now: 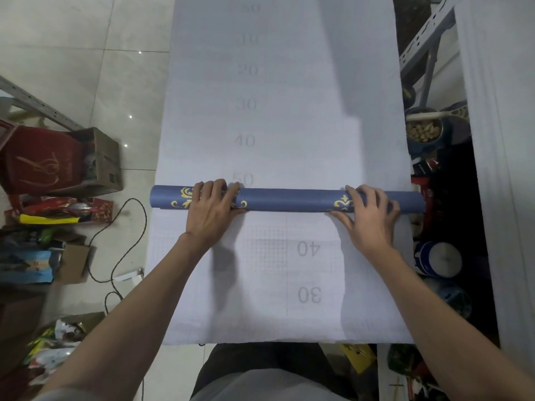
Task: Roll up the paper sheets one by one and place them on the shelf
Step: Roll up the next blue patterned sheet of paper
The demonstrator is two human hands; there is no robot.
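across the middle of the floor (58, 39) lies a long white paper sheet (275, 82), running from the near edge of the view to the far edge. faint grey print on it: past the roll it reads 20, 30, 40, 50 upright, w/ a blurred 10 above; on the near side 40 and 30 show upside down, over a fine grid of squares. a blue roll (289, 200) w/ gold ornaments lies crosswise on the sheet, just below the 50, its ends reaching a bit past both side edges. left hand (212, 209) sits on the roll's left part, fingers curled over the top, gripping it. right hand (369, 218) grips the right part the same way, thumb spread out on the near side, touching the sheet.

left of the sheet: a cardboard box (104, 157), a red bag (40, 160) w/ a gold ribbon design, writing too blurred to read, and a dark cable (127, 235) looping on the tiles. right of the sheet: a bowl of nuts (424, 131), a blue-white tin (440, 259), and at the far right corner a perforated metal rack (425, 33).
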